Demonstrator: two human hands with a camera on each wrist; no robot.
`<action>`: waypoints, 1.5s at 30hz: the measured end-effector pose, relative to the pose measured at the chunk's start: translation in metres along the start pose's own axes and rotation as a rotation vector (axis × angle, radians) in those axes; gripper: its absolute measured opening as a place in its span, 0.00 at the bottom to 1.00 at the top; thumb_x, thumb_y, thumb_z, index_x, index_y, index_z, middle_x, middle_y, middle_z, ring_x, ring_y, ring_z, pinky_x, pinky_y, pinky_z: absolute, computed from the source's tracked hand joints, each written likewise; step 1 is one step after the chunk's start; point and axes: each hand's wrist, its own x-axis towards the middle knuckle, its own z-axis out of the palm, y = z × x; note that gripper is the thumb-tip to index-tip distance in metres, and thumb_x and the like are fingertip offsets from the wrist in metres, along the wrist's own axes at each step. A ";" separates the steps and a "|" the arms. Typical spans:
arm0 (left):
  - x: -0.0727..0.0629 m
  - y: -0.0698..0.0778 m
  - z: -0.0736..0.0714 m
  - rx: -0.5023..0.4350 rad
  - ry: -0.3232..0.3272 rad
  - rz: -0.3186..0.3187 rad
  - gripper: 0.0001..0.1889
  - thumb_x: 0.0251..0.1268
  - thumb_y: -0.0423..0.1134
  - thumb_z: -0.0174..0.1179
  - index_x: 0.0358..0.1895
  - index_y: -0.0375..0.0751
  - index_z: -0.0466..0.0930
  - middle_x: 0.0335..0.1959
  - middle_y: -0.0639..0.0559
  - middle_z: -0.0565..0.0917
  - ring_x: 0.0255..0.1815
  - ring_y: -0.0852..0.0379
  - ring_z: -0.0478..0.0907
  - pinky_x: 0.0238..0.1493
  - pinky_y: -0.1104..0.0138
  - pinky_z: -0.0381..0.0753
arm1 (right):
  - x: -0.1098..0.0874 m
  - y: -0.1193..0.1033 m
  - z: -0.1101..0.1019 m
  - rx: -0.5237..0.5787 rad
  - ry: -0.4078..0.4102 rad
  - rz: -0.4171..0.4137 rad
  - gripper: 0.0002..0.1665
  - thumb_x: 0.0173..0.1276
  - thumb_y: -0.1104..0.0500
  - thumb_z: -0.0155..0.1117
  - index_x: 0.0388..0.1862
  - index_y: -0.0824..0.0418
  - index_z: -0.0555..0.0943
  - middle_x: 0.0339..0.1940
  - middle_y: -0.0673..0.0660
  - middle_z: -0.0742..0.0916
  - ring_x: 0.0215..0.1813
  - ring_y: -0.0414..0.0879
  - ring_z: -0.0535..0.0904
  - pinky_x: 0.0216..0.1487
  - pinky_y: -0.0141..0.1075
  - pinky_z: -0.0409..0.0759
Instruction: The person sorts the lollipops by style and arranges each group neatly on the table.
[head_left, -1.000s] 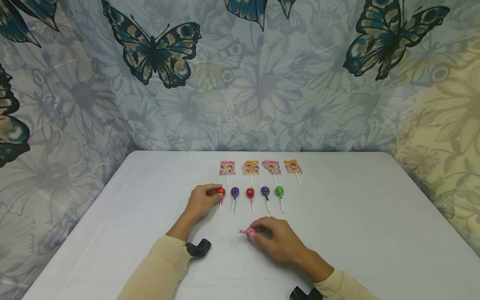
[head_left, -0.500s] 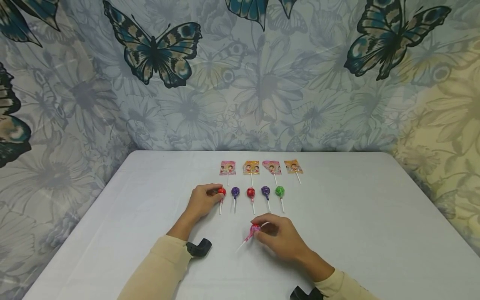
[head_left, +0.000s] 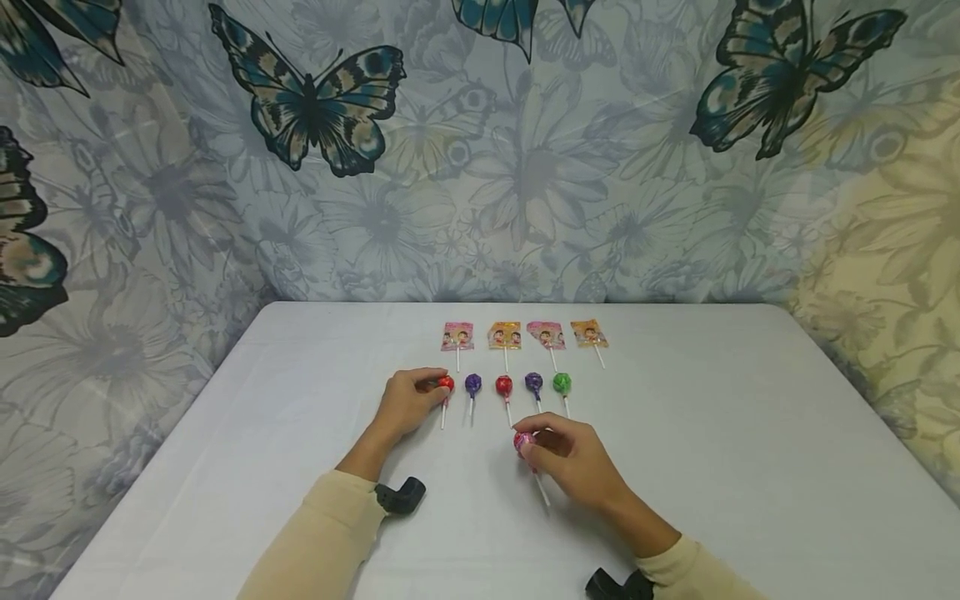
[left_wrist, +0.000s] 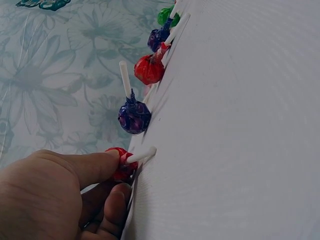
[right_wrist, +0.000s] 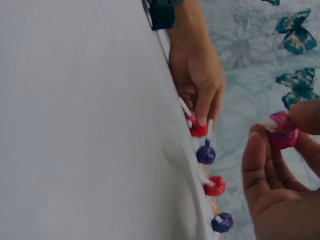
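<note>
My left hand (head_left: 407,403) pinches the head of a red lollipop (left_wrist: 121,170) at the left end of the near row; its stick points toward me. My right hand (head_left: 573,457) holds a pink-wrapped lollipop (head_left: 522,442) by the head between thumb and fingers, in front of the row, its stick slanting down to the right. Beside the left hand lies a purple lollipop (head_left: 472,383). Further right in that row come another red lollipop (head_left: 504,386), a second purple lollipop (head_left: 533,382) and a green lollipop (head_left: 562,383), whose stick end the right hand partly hides.
Behind the round lollipops lies a row of flat-packed lollipops: a pink packet (head_left: 457,336), an orange packet (head_left: 505,335), another pink packet (head_left: 547,335) and another orange packet (head_left: 589,333). Everything rests on a white table (head_left: 720,400) against a butterfly-patterned wall covering (head_left: 525,208).
The right hand has moved a little forward and right with the pink lollipop, turning it so the stick swings from pointing left to pointing toward me. The left hand stays on the red lollipop.
</note>
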 end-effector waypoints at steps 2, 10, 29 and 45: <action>0.001 0.000 0.001 -0.002 0.000 0.007 0.15 0.58 0.32 0.69 0.49 0.39 0.86 0.31 0.52 0.81 0.33 0.56 0.74 0.36 0.62 0.73 | 0.001 -0.002 -0.006 -0.011 0.030 0.006 0.10 0.67 0.69 0.61 0.46 0.69 0.80 0.34 0.57 0.84 0.30 0.49 0.80 0.32 0.36 0.80; 0.000 -0.001 0.002 -0.007 -0.001 -0.014 0.15 0.58 0.32 0.69 0.50 0.40 0.86 0.31 0.53 0.81 0.33 0.55 0.74 0.37 0.62 0.73 | 0.007 -0.011 -0.037 -0.044 0.154 0.018 0.11 0.66 0.69 0.63 0.48 0.68 0.82 0.40 0.61 0.85 0.35 0.52 0.82 0.36 0.36 0.81; -0.002 0.000 0.002 -0.016 -0.005 0.000 0.14 0.57 0.31 0.69 0.49 0.39 0.86 0.30 0.53 0.81 0.32 0.56 0.74 0.35 0.63 0.74 | 0.027 0.008 -0.096 -0.295 0.276 0.148 0.19 0.70 0.54 0.63 0.55 0.65 0.81 0.44 0.59 0.87 0.42 0.42 0.83 0.42 0.28 0.77; 0.000 0.001 -0.001 -0.017 -0.007 -0.002 0.15 0.57 0.31 0.69 0.49 0.39 0.86 0.31 0.52 0.82 0.33 0.56 0.75 0.35 0.63 0.75 | 0.043 0.036 -0.114 -0.332 0.239 0.286 0.24 0.68 0.51 0.65 0.56 0.66 0.80 0.45 0.59 0.87 0.45 0.42 0.81 0.43 0.29 0.75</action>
